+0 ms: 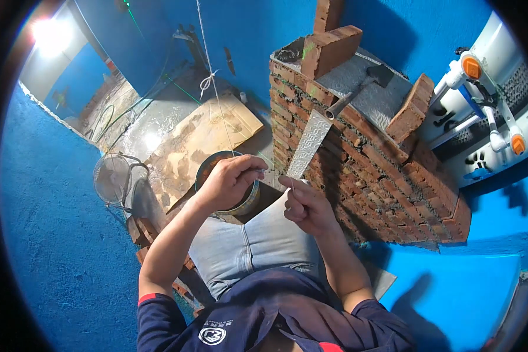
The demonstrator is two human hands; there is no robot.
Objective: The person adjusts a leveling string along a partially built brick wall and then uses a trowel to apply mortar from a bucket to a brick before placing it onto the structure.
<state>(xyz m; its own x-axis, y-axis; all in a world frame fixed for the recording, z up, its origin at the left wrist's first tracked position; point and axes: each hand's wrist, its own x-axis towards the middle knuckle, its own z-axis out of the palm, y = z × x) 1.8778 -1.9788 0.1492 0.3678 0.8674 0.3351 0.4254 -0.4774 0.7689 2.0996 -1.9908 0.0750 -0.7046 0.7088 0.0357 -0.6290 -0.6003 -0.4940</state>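
Note:
A thin white string (219, 111) hangs from above, with a looped knot (207, 82) partway down, and runs to my left hand (232, 179). The fingers of that hand are pinched together, and a small shiny bit shows at their tips; its kind is unclear. My right hand (308, 205) is close by on the right, its fingers curled, with a thin pale strand of string at the thumb and forefinger. Beneath my left hand is a round bucket (249, 205), partly hidden by the hand and forearm. Both hands are over my knees.
On the right rises a brick wall block (358, 182) with loose bricks (330, 51) and a hammer-like tool (358, 94) on top. A patterned strip (311, 144) leans on it. Pipes (463, 82) are fixed at far right. A stained board (199, 146) and a round sieve (112, 179) lie left.

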